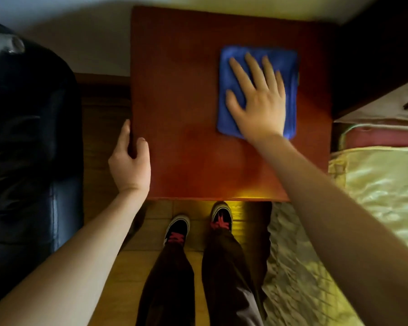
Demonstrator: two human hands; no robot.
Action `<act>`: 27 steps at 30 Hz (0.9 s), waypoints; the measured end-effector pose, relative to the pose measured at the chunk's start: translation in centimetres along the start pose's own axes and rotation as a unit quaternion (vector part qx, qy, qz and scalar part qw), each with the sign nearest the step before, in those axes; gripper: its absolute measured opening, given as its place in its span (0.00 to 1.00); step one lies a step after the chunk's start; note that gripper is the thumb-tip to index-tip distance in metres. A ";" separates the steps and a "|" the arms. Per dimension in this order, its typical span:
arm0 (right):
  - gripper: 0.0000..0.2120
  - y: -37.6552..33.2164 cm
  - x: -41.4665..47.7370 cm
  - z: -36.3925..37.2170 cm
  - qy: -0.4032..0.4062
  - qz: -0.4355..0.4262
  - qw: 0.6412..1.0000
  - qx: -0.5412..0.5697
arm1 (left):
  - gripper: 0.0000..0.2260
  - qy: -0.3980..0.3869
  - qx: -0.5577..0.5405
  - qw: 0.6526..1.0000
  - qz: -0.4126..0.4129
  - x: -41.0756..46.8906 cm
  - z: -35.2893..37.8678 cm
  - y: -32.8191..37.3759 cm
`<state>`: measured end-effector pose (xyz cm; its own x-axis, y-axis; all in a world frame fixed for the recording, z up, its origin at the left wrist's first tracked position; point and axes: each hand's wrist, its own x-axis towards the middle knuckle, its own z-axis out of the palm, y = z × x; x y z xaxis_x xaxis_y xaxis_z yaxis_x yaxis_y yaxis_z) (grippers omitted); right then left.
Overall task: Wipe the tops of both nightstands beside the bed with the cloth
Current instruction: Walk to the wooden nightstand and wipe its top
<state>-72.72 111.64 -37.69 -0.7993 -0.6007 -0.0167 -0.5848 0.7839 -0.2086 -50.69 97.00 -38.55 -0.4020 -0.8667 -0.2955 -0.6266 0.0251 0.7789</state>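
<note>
On the nightstand, toward its far right part, your right hand lies flat with fingers spread wide, palm pressed onto the folded blue cloth, gripping nothing. Your left hand curls loosely around the nightstand's near left edge, thumb on top, fingers down the side.

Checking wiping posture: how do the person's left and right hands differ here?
The right hand lies flat, fingers spread, on the folded blue cloth; the left hand curls around the left edge of the reddish-brown wooden nightstand. The right reaches farther across the top. Both are bare and touch the nightstand area.
</note>
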 end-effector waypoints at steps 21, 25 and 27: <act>0.30 -5.9 -12.6 -2.2 -0.006 0.147 0.985 0.088 | 0.22 -0.083 -0.021 0.995 -0.060 -0.3 -1.6 1.2; 0.38 -4.8 -14.8 -3.8 -0.113 0.288 0.946 0.098 | 0.21 -0.079 -0.038 0.990 -0.106 -1.0 -2.3 1.2; 0.38 -5.8 -14.4 -4.0 -0.127 0.281 0.939 0.155 | 0.22 -0.077 -0.035 0.989 -0.120 -1.5 -2.4 1.2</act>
<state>-58.40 116.39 -32.31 -0.8878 -0.1553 -0.4332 0.0191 0.9281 -0.3719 -49.27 97.17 -35.85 -0.3474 -0.7573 -0.5530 -0.6701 -0.2121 0.7114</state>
